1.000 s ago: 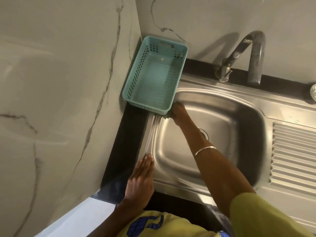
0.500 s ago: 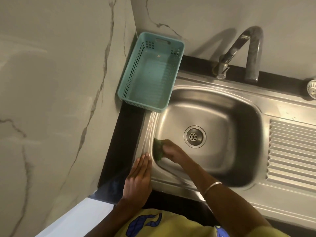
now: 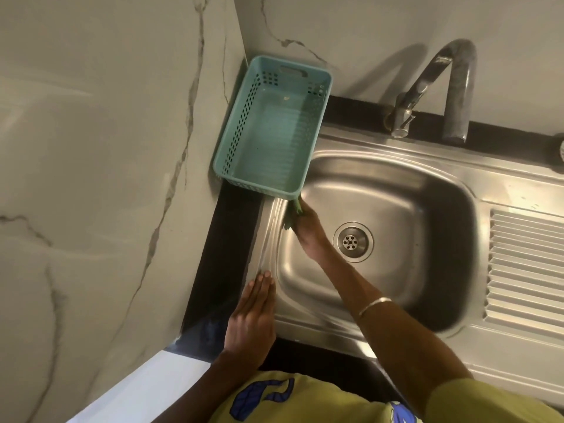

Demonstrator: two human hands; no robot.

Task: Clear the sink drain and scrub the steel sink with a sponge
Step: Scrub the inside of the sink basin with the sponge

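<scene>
A steel sink fills the middle, with a round drain strainer in its floor. My right hand presses a green sponge against the sink's left inner wall, near its far left corner just under the basket. Only a sliver of the sponge shows past my fingers. My left hand lies flat, fingers straight, on the sink's front left rim and holds nothing.
A teal plastic basket sits in the wall corner, overhanging the sink's far left rim. A curved steel tap stands behind the basin. A ribbed drainboard lies to the right. Marble walls close the left and back.
My right hand swept the sponge from the far left corner down to the near left wall, then back up toward the basket. My left hand stayed on the rim.
</scene>
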